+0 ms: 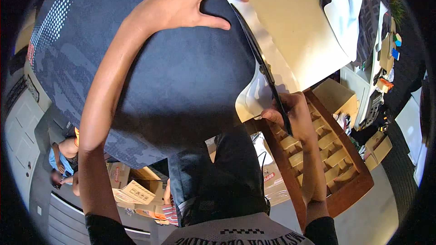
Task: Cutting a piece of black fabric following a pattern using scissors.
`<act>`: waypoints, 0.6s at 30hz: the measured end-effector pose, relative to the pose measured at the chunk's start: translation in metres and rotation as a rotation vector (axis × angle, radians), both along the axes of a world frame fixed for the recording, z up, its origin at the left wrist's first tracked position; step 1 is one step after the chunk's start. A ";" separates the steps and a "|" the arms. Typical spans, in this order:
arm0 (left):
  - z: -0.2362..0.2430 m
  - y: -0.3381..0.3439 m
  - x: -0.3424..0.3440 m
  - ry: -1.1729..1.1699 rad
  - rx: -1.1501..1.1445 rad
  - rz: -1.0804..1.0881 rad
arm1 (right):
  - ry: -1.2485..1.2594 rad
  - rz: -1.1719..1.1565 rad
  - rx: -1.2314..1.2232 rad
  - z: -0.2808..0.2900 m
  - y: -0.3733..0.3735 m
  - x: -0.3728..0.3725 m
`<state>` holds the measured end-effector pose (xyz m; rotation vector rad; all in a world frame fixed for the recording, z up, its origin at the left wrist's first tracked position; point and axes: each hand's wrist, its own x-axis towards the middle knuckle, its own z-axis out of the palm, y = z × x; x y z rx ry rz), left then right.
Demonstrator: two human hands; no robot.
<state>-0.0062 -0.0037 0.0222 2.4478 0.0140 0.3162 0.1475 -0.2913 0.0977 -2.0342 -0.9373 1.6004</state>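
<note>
Presently the left hand (181, 2) is pressing down on a dark patterned fabric (150, 72) spread over the pale surface (295, 27), fingers arched and thumb splayed, gripping nothing. Meanwhile the right hand (290, 113) is closing around the handles of black scissors (263, 66), whose blades are running along the fabric's right edge over a white paper sheet (254, 97). Just beside the right hand, a wooden tray (349, 190) with cardboard dividers is lying.
</note>
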 end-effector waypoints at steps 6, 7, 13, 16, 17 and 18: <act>0.020 0.003 0.003 0.167 -0.051 0.012 | 0.005 -0.030 0.016 0.005 0.005 -0.002; 0.022 0.005 0.004 0.211 -0.058 -0.007 | -0.015 -0.020 0.018 0.006 0.006 -0.001; 0.015 -0.019 -0.015 0.061 0.025 0.104 | 0.041 0.006 -0.014 0.001 0.005 -0.004; 0.052 -0.044 -0.015 -0.064 -0.006 0.130 | 0.050 0.014 0.104 0.006 0.002 0.005; 0.080 -0.071 -0.011 -0.183 -0.194 0.045 | 0.059 0.018 0.161 0.008 0.001 0.008; 0.104 -0.093 -0.008 -0.296 -0.386 -0.043 | 0.070 0.023 0.213 0.012 -0.004 0.010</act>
